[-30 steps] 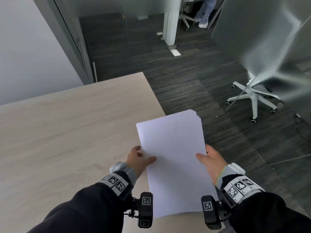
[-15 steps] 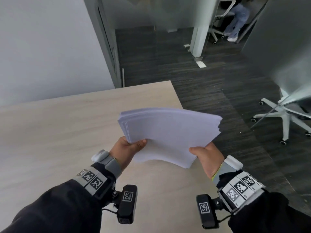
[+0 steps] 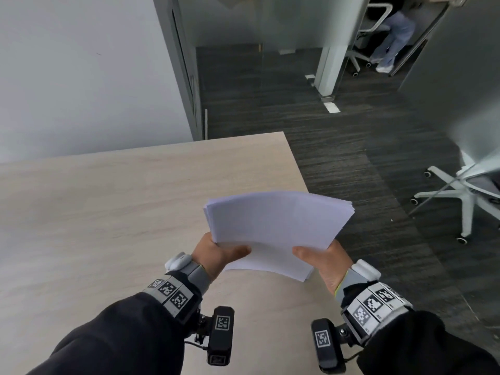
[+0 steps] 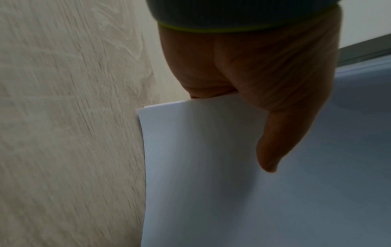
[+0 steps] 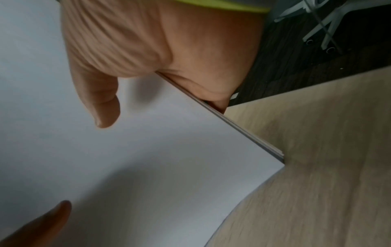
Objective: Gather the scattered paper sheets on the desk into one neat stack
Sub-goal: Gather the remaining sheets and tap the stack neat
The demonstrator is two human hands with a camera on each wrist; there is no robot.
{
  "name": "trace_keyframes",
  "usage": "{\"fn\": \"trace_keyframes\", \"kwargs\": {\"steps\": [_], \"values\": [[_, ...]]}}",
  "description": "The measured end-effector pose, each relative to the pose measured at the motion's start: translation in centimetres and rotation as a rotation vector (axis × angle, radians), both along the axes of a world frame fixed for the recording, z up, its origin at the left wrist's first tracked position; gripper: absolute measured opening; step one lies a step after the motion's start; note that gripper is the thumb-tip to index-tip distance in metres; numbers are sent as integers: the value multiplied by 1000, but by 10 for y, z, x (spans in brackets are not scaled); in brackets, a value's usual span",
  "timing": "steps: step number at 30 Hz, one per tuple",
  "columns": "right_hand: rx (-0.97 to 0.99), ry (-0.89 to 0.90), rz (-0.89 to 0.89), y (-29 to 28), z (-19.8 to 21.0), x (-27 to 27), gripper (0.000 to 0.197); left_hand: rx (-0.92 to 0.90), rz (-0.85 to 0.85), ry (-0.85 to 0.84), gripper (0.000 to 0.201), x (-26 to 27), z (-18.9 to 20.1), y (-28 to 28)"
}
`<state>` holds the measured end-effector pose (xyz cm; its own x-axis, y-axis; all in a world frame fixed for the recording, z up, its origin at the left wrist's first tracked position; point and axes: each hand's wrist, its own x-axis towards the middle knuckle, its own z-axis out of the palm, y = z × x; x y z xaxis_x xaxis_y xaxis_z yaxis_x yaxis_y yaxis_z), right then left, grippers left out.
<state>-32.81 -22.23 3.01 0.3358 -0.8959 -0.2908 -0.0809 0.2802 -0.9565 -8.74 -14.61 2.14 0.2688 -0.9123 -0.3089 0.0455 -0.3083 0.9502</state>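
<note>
— Where is the stack of paper sheets (image 3: pixel 273 228) right now?

— Just right of the middle of the head view, lifted off the desk (image 3: pixel 108 226) near the desk's right-hand edge. Both hands have it. The sheets bow upward in an arc, with the far edges slightly fanned at the left and right corners.

— How does the left hand (image 3: pixel 216 255) grip it?

— It pinches the stack's near left corner. The thumb lies flat on the top sheet, pointing toward the centre of the frame; the fingers go underneath and are hidden. In the left wrist view the thumb (image 4: pixel 281 133) presses down on the white sheet, and the paper's corner (image 4: pixel 148 112) juts out toward the left of that frame over the pale wood grain.

— And the right hand (image 3: pixel 324 263)?

— The same on the near right corner: thumb on top, fingers below out of sight. The right wrist view shows the thumb (image 5: pixel 99 100) on the paper and the layered edge of the stack (image 5: pixel 243 132) running diagonally toward the lower right, with the palm against that edge.

— Anything else around?

— A white office chair base (image 3: pixel 460 196) stands on dark carpet at the right edge of the head view. At the upper right a seated person's legs (image 3: pixel 392 39) show behind a glass partition.
</note>
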Motion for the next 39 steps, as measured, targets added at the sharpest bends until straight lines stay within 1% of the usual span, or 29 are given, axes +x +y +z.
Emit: {"fn": "trace_keyframes", "kwargs": {"steps": [2, 5, 7, 9, 12, 15, 18, 20, 22, 25, 26, 27, 28, 29, 32, 34, 36, 39], "values": [[13, 29, -34, 0, -3, 0, 19, 8, -23, 3, 47, -3, 3, -1], [29, 19, -38, 1, -7, -4, 19, 37, -27, 16, 50, 2, 0, 1], [62, 41, -17, 3, -14, -7, 21, 75, -32, -35, 53, 5, -7, 4], [85, 134, 24, 4, -25, -8, 22, 137, -23, -112, 52, 6, -17, 7], [106, 216, 75, 3, -32, -8, 18, 212, -18, -216, 36, 3, -29, 11], [67, 236, 41, -6, -27, -8, 18, 261, -115, -285, 31, 6, -32, 9], [69, 261, 20, -19, -35, -8, 25, 333, -153, -223, 25, 4, -28, -2], [83, 333, 45, -24, -46, -10, 27, 426, -177, -198, 19, -1, -29, -7], [111, 437, 112, -27, -56, -10, 31, 533, -211, -161, 24, -5, -39, -7], [174, 548, 205, -31, -71, -7, 35, 637, -223, -103, 33, -11, -52, -4], [191, 604, 225, -32, -77, -6, 40, 661, -217, -99, 32, -13, -55, -3], [201, 665, 239, -32, -83, -5, 50, 678, -207, -106, 29, -14, -58, -3], [224, 713, 252, -32, -89, -5, 59, 704, -200, -126, 27, -15, -59, -2], [225, 734, 260, -33, -97, -6, 63, 719, -204, -155, 28, -14, -60, -2], [220, 747, 248, -34, -110, -10, 64, 762, -362, -355, 49, -7, -60, 2], [211, 772, 243, -38, -116, -16, 65, 780, -451, -503, 51, -3, -54, 6], [208, 829, 255, -37, -108, -18, 56, 775, -460, -596, 55, 2, -54, 10], [119, 988, 268, -30, -76, -22, 39, 786, -426, -712, 61, 8, -51, 18]]}}
